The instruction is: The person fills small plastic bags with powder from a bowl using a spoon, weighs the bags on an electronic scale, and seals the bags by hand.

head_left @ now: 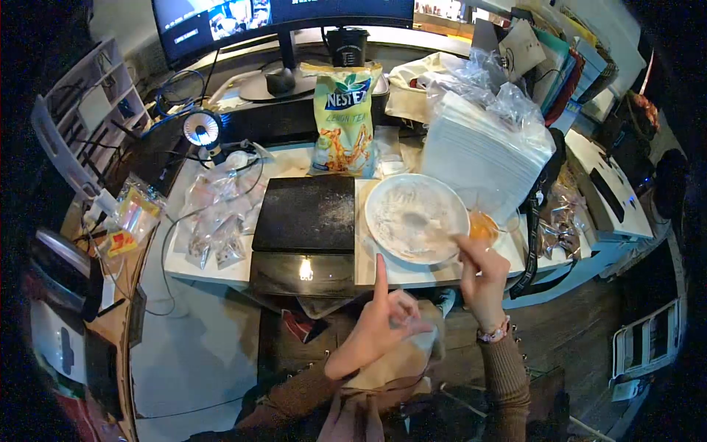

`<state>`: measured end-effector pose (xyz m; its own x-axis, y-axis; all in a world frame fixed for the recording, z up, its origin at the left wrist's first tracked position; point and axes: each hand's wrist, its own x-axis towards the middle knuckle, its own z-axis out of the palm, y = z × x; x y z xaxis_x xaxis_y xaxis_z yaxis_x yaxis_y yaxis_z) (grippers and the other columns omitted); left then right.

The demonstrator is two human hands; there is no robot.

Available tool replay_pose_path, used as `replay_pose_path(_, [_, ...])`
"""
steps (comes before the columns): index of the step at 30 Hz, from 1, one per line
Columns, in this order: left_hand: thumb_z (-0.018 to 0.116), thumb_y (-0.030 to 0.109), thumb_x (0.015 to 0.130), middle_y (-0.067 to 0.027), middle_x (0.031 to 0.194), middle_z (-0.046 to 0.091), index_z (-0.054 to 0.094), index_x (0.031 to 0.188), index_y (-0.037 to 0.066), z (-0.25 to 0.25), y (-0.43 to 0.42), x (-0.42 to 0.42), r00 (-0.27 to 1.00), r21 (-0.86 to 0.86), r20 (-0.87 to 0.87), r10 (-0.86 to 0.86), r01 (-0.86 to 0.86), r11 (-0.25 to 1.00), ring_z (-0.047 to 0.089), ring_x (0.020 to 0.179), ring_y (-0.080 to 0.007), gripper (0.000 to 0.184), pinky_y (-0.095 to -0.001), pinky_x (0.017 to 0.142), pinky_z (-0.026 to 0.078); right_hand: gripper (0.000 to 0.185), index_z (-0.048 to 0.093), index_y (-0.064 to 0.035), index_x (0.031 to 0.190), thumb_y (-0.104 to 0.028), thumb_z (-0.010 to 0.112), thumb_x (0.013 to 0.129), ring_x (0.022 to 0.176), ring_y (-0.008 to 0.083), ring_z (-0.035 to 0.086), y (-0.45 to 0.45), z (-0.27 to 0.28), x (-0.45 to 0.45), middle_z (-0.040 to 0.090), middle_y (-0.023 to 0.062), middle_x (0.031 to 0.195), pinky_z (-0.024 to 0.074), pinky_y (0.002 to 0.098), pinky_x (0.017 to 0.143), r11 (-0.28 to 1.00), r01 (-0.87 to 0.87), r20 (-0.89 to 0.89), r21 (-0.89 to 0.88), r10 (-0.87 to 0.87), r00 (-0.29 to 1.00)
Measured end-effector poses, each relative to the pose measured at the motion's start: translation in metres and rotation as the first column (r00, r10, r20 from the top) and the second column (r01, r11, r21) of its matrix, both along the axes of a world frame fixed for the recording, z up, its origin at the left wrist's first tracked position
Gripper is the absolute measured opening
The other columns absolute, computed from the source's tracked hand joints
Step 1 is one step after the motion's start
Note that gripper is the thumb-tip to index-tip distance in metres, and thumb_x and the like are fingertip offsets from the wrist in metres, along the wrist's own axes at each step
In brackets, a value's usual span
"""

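A white plate (377, 230) holds pale powder, with a bare patch near its middle. Over the plate's right front edge, my right hand (484, 280) is closed in a pinch. A pale, blurred thing shows at its fingertips, too unclear to name. My left hand (387, 320) is in front of the table edge, its index finger pointing up and the other fingers curled. A faint translucent patch shows beside its thumb; what it holds, if anything, I cannot make out. Left of the plate lies a flat black device (305, 214), dusted with powder, with a glossy front panel (302, 274).
A yellow lemon tea bag (343, 125) stands behind the plate. Small clear plastic packets (221, 214) lie at the left. A stack of clear bags (482, 147) leans at the right, near an orange round thing (482, 227). A small lit lamp (202, 129) and a monitor stand farther back.
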<state>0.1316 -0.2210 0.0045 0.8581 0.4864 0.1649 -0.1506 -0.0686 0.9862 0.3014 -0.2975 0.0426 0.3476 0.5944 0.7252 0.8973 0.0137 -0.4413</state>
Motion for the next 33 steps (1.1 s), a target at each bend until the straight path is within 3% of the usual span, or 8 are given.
replay_pose_path(2, [0.071, 0.003, 0.069, -0.0051, 0.077, 0.057, -0.023, 0.133, 0.008, 0.000, 0.001, 0.007, 0.999, 0.043, -0.035, 0.033, -0.032, 0.999, 0.051, 0.064, -0.0080, 0.114, -0.0211, 0.063, 0.044, 0.013, 0.060, 0.0041, 0.091, 0.001, 0.051, 0.083, 0.056, 0.0054, 0.047, -0.001, -0.007, 0.003, 0.055, 0.0021, 0.064, 0.0375, 0.0205, 0.049, 0.973, 0.204, -0.174, 0.107, -0.184, 0.968])
replay_pose_path(6, [0.072, 0.005, 0.070, -0.0052, 0.077, 0.057, -0.026, 0.131, 0.007, 0.007, 0.007, 0.015, 0.996, 0.044, -0.072, 0.059, -0.056, 0.997, 0.051, 0.063, -0.0083, 0.116, -0.0209, 0.062, 0.044, 0.012, 0.061, 0.0037, 0.089, -0.001, 0.050, 0.085, 0.052, 0.0020, 0.042, 0.004, -0.010, -0.002, 0.051, -0.0025, 0.061, 0.0302, 0.0177, 0.044, 0.972, 0.227, -0.463, 0.062, -0.173, 0.869])
replay_pose_path(14, [0.072, 0.008, 0.070, -0.0056, 0.075, 0.059, -0.027, 0.130, 0.007, 0.011, 0.008, 0.015, 0.991, 0.096, -0.114, 0.064, -0.053, 0.994, 0.052, 0.062, -0.0095, 0.117, -0.0217, 0.061, 0.045, 0.012, 0.060, 0.0032, 0.088, -0.004, 0.051, 0.086, 0.046, -0.0001, 0.035, 0.004, -0.013, -0.034, 0.046, -0.0055, 0.056, 0.0231, 0.0159, 0.040, 0.991, 0.041, -0.693, 0.124, 0.057, 0.719])
replay_pose_path(19, [0.073, 0.019, 0.070, -0.0075, 0.073, 0.059, -0.030, 0.128, 0.003, 0.015, 0.008, 0.014, 0.994, 0.106, -0.104, 0.040, -0.029, 0.994, 0.054, 0.061, -0.0131, 0.118, -0.0256, 0.062, 0.046, 0.012, 0.060, 0.0031, 0.089, -0.004, 0.050, 0.085, 0.042, 0.0009, 0.035, 0.003, -0.002, -0.051, 0.045, -0.0046, 0.053, 0.0232, 0.0167, 0.039, 0.996, 0.029, -0.753, 0.083, 0.044, 0.656])
replay_pose_path(24, [0.073, 0.018, 0.070, -0.0078, 0.074, 0.059, -0.033, 0.126, 0.005, 0.014, 0.008, 0.013, 0.993, 0.138, -0.115, 0.034, -0.018, 0.990, 0.055, 0.062, -0.0136, 0.121, -0.0257, 0.062, 0.046, 0.014, 0.059, 0.0040, 0.087, -0.006, 0.050, 0.085, 0.040, 0.0041, 0.038, 0.007, 0.000, -0.041, 0.047, -0.0011, 0.051, 0.0257, 0.0178, 0.037, 0.986, -0.002, -0.869, 0.167, 0.148, 0.472])
replay_pose_path(26, [0.072, 0.011, 0.070, -0.0061, 0.075, 0.060, -0.019, 0.133, 0.005, 0.011, 0.007, 0.011, 0.991, 0.141, -0.118, 0.066, -0.049, 0.989, 0.054, 0.063, -0.0108, 0.111, -0.0229, 0.061, 0.045, 0.015, 0.058, 0.0045, 0.087, -0.008, 0.049, 0.086, 0.039, 0.0061, 0.042, 0.008, 0.001, -0.035, 0.050, 0.0009, 0.053, 0.0285, 0.0180, 0.037, 0.975, -0.026, -0.930, 0.222, 0.219, 0.296])
replay_pose_path(28, [0.072, 0.007, 0.069, -0.0053, 0.075, 0.060, -0.012, 0.137, 0.005, 0.013, 0.007, 0.004, 0.990, 0.151, -0.114, 0.079, -0.061, 0.987, 0.054, 0.063, -0.0094, 0.107, -0.0215, 0.061, 0.045, 0.016, 0.058, 0.0045, 0.087, -0.008, 0.049, 0.086, 0.039, 0.0069, 0.043, 0.010, 0.005, -0.033, 0.050, 0.0014, 0.054, 0.0300, 0.0181, 0.037, 0.980, 0.006, -0.946, 0.199, 0.190, 0.264])
replay_pose_path(33, [0.070, 0.006, 0.070, -0.0032, 0.075, 0.060, 0.034, 0.122, 0.002, 0.043, 0.025, -0.039, 0.974, 0.028, -0.197, -0.109, 0.117, 0.993, 0.053, 0.064, -0.0081, 0.063, -0.0199, 0.060, 0.044, 0.018, 0.058, 0.0042, 0.088, -0.010, 0.047, 0.087, 0.041, 0.0088, 0.047, 0.012, 0.017, -0.018, 0.052, 0.0029, 0.057, 0.0347, 0.0181, 0.039, 0.978, 0.044, -0.958, 0.202, 0.188, 0.218])
